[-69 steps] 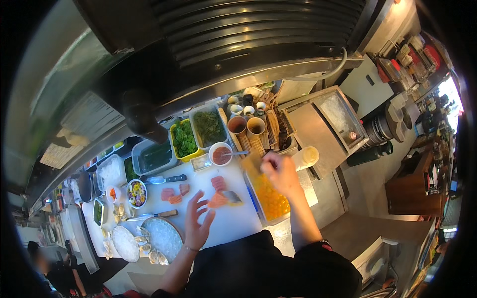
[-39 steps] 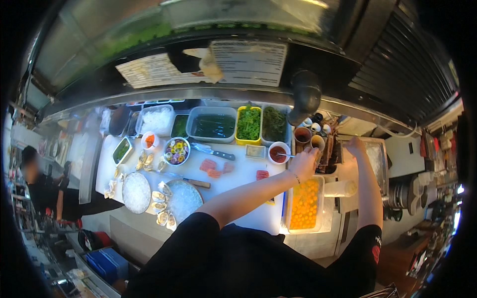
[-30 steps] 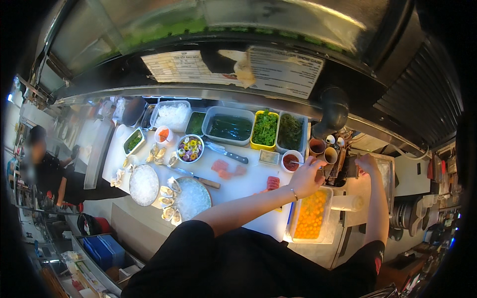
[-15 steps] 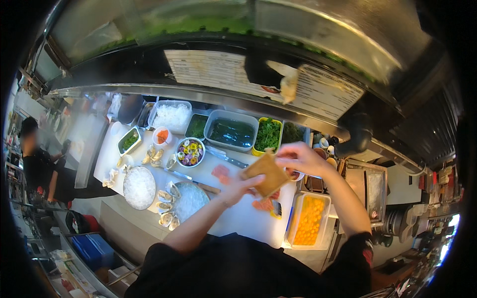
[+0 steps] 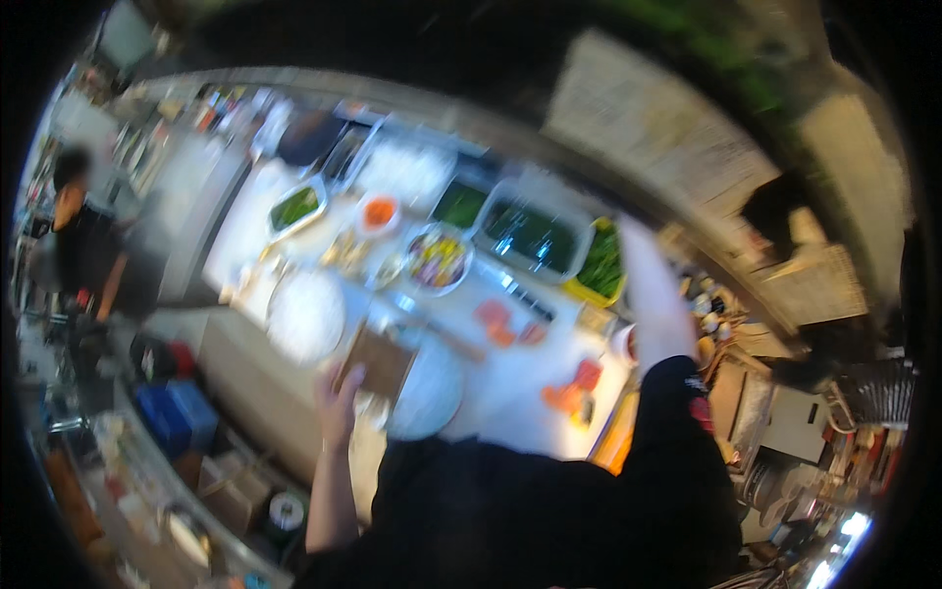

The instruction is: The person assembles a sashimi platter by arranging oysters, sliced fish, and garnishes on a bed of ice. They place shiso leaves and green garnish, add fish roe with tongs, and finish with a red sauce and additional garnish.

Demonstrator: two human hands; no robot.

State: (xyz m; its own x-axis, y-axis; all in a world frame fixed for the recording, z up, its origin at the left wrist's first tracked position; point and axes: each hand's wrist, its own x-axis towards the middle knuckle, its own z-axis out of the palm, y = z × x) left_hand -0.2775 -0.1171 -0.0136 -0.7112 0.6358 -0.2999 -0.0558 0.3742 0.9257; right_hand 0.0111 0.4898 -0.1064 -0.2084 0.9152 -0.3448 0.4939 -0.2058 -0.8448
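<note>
My left hand (image 5: 340, 398) grips a flat, square, brown wooden-looking piece (image 5: 379, 361), held over the near edge of the counter beside a round dish of ice (image 5: 428, 393). My right forearm (image 5: 659, 294) stretches far across the right side of the counter, past a yellow-rimmed tub of green leaves (image 5: 601, 263). Motion smears my right hand (image 5: 638, 236), so its fingers cannot be made out. Between my arms, orange and pink fish pieces (image 5: 574, 393) and more pink slices (image 5: 496, 322) lie on the white board (image 5: 505, 398).
Along the back stand a tub of dark green contents (image 5: 530, 234), a tub of white shreds (image 5: 404, 177) and a bowl of flowers (image 5: 439, 259). A knife (image 5: 525, 297) lies before them. Another round ice dish (image 5: 305, 316) is left. A person (image 5: 83, 236) stands at far left.
My left hand has carried the brown piece leftward, off the fish. My right hand has left it and reached to the far right. The whole view has turned and blurred.
</note>
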